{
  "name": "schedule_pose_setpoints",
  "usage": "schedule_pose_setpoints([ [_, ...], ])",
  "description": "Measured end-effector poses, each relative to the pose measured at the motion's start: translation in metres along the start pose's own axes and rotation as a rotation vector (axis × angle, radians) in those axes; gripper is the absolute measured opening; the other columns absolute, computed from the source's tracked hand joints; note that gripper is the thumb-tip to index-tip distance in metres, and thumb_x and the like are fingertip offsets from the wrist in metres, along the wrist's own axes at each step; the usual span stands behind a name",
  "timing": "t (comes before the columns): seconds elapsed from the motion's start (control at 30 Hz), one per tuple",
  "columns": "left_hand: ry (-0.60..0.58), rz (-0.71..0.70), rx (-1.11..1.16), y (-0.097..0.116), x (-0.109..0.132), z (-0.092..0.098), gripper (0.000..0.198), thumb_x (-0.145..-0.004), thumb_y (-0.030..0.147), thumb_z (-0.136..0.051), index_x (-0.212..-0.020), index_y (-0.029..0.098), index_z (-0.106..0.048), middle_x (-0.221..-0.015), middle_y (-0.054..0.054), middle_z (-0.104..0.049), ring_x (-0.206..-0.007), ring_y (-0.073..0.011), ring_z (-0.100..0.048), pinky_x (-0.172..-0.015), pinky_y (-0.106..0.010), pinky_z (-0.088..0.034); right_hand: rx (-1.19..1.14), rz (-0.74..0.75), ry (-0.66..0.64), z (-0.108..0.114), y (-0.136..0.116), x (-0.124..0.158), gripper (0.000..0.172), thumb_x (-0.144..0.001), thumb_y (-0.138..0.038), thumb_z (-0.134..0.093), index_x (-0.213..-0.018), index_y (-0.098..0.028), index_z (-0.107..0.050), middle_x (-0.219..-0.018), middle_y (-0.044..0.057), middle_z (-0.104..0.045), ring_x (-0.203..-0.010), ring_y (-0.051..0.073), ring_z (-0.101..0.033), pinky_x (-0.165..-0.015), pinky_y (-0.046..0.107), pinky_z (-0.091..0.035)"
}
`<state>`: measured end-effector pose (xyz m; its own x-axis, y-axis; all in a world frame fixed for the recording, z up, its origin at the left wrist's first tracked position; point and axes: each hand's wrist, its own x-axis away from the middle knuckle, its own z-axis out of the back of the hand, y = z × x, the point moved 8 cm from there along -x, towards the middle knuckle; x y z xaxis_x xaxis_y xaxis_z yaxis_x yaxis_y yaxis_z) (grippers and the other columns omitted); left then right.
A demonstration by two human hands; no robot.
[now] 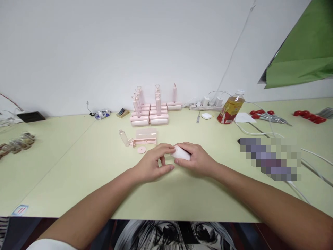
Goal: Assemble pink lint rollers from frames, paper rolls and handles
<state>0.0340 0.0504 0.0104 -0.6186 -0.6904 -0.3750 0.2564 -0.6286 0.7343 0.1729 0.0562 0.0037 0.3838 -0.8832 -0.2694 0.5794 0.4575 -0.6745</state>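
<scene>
Pale green tabletop (78, 166) against a white wall — both hands meet at its middle. Right hand (199, 159) grasps a small white roll (181, 153); left hand (153, 163) pinches its near end with fingertips. Just beyond lie a pink disc (141, 149), a pink tray (144, 141) and a clear vial (124, 137) — stacked pink rollers (153, 113) farther back.

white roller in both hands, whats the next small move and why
Probably carry the white roller toward the open pink case just behind the hands. The right hand grips the roller and the left hand pinches its end, while the case, a loose pink disc and a small clear bottle lie apart, seemingly unassembled.
</scene>
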Motion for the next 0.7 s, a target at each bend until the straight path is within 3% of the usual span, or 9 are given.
schedule_pose_setpoints([
  [0.07,-0.062,-0.045,-0.07,0.004,-0.001,0.0,0.04,-0.084,0.028,-0.06,-0.123,0.025,-0.057,-0.13,-0.011,-0.055,-0.078,-0.0132,-0.06,-0.071,-0.029,-0.054,0.003,-0.003,-0.002,0.001,0.001,0.0,0.027,-0.081,-0.036,-0.065,-0.104,-0.023,-0.067,-0.099,0.005,-0.068,-0.087,0.022,-0.062,-0.078,0.033,-0.046],
  [0.13,0.025,0.023,-0.209,-0.001,-0.003,0.017,0.036,-0.084,0.026,-0.056,-0.12,0.023,-0.059,-0.119,-0.009,-0.062,-0.074,-0.0136,-0.061,-0.07,-0.03,-0.052,0.013,-0.033,0.017,0.004,0.005,-0.001,0.03,-0.081,-0.038,-0.065,-0.106,-0.023,-0.066,-0.103,0.006,-0.068,-0.09,0.023,-0.062,-0.079,0.034,-0.046],
  [0.23,0.105,0.287,-0.482,-0.023,-0.003,0.047,0.027,-0.085,0.027,-0.049,-0.106,0.02,-0.063,-0.095,-0.005,-0.069,-0.066,-0.0159,-0.061,-0.064,-0.031,-0.047,0.029,-0.106,0.068,0.011,0.013,-0.001,0.043,-0.08,-0.042,-0.065,-0.118,-0.022,-0.061,-0.108,0.007,-0.067,-0.092,0.024,-0.062,-0.079,0.035,-0.047],
  [0.33,0.017,0.522,-0.743,-0.046,0.002,0.063,0.026,-0.082,0.033,-0.05,-0.1,0.019,-0.063,-0.1,-0.009,-0.067,-0.08,-0.0248,-0.063,-0.062,-0.033,-0.044,0.015,-0.158,0.099,0.016,0.02,0.0,0.058,-0.08,-0.044,-0.064,-0.133,-0.023,-0.051,-0.1,0.006,-0.067,-0.083,0.022,-0.062,-0.072,0.034,-0.047],
  [0.5,-0.158,0.65,-0.84,-0.063,0.01,0.056,0.02,-0.079,0.033,-0.052,-0.091,0.019,-0.06,-0.1,-0.014,-0.066,-0.082,-0.0283,-0.063,-0.059,-0.033,-0.042,-0.109,-0.17,0.17,0.019,0.021,0.002,0.061,-0.082,-0.042,-0.062,-0.138,-0.025,-0.043,-0.085,0.002,-0.063,-0.069,0.018,-0.058,-0.063,0.03,-0.046],
  [0.6,-0.173,0.635,-0.834,-0.063,0.011,0.052,0.016,-0.081,0.023,-0.048,-0.089,0.019,-0.061,-0.093,-0.013,-0.067,-0.08,-0.0276,-0.063,-0.061,-0.033,-0.042,-0.179,-0.181,0.245,0.024,0.022,0.003,0.047,-0.079,-0.04,-0.065,-0.122,-0.024,-0.055,-0.089,0.004,-0.064,-0.075,0.018,-0.059,-0.065,0.03,-0.047],
  [0.7,-0.187,0.636,-0.84,-0.063,0.012,0.052,0.024,-0.08,0.024,-0.049,-0.1,0.019,-0.061,-0.106,-0.014,-0.065,-0.086,-0.0283,-0.063,-0.063,-0.034,-0.044,-0.211,-0.204,0.325,0.03,0.026,0.004,0.036,-0.075,-0.04,-0.067,-0.105,-0.022,-0.059,-0.085,0.003,-0.064,-0.072,0.018,-0.056,-0.063,0.029,-0.046],
])
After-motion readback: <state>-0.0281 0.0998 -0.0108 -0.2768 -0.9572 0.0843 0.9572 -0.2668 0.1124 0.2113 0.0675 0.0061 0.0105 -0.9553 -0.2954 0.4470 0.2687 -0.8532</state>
